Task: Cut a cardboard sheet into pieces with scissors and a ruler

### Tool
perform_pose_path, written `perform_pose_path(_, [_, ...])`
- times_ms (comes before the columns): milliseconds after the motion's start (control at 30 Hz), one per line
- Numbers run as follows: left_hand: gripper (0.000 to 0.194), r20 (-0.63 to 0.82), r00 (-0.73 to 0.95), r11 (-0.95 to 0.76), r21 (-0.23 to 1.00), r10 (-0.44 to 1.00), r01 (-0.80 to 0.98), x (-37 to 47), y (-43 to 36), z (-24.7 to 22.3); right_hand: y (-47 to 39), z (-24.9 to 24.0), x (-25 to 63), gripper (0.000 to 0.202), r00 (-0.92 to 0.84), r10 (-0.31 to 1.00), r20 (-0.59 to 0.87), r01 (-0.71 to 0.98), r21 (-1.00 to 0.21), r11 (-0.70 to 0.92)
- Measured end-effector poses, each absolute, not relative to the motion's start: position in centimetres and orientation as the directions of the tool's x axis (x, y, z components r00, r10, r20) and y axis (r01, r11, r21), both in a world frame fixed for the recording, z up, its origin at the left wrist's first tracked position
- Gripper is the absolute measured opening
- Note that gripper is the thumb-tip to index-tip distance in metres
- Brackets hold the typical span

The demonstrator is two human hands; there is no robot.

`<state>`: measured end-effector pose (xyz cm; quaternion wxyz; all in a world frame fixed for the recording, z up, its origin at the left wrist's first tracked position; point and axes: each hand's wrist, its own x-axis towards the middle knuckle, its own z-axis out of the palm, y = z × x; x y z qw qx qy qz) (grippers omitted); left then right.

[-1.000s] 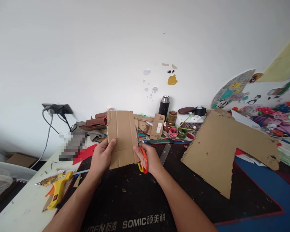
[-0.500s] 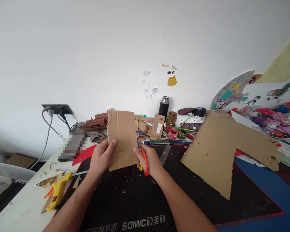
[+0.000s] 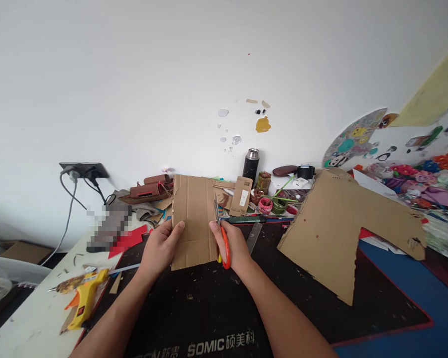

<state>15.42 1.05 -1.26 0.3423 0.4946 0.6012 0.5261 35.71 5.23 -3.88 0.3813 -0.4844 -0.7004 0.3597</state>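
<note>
You have the cardboard piece (image 3: 194,219) raised upright over the middle of the black mat (image 3: 209,308), its creased face toward you and its top reaching up in front of the clutter along the mat's far edge. Your left hand (image 3: 160,248) pinches its lower left side, thumb flat on the face and fingers behind, a narrow grip closed on the board. Your right hand (image 3: 233,243) is wrapped round the orange handle of the scissors (image 3: 226,253), whose blades point up along the board's right edge; you cannot tell how far they are parted. Your right thumb is at that same edge. Just beyond your right hand, a ruler (image 3: 254,237) slants over the mat, and a green knife (image 3: 246,219) lies along the mat's far edge. Behind that stand a small flat box (image 3: 241,195), a black flask (image 3: 251,166) and a pink paint jar (image 3: 266,205). To your right, a large cardboard sheet (image 3: 324,233) covers much of the mat's far right part and runs past its edge. To your left, red paper (image 3: 130,241) lies by the mat's far left corner, and the yellow glue gun (image 3: 85,303) rests beside the mat's left edge, on the white table (image 3: 30,318).
</note>
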Motion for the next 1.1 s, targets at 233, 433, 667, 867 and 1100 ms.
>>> perform_pose_path(233, [0.066,0.051,-0.242,-0.005,0.983,0.969,0.186,15.4,1.1,-1.5,5.3,-4.0,35.7,0.058,-0.207,0.960,0.190,0.379,-0.889,0.258])
perform_pose_path(433, [0.065,0.037,-0.208,-0.005,0.989,0.977,0.150,15.8,0.9,-1.1,5.6,-4.5,35.6,0.060,-0.162,0.975,0.152,0.306,-0.932,0.196])
perform_pose_path(667, [0.064,0.018,-0.254,0.002,0.997,0.967,0.078,15.2,1.2,-1.9,5.8,-4.0,35.5,0.061,-0.218,0.976,-0.023,0.000,-1.000,-0.023])
perform_pose_path(867, [0.064,0.009,-0.277,-0.012,1.000,0.961,-0.010,15.0,1.6,-2.1,5.7,-3.7,35.4,0.056,-0.338,0.940,-0.053,-0.082,-0.993,-0.086])
perform_pose_path(1100, [0.059,-0.038,-0.284,-0.011,0.986,0.958,-0.169,15.1,1.4,-1.8,5.4,-3.5,35.8,0.056,-0.401,0.912,-0.083,-0.080,-0.989,-0.126])
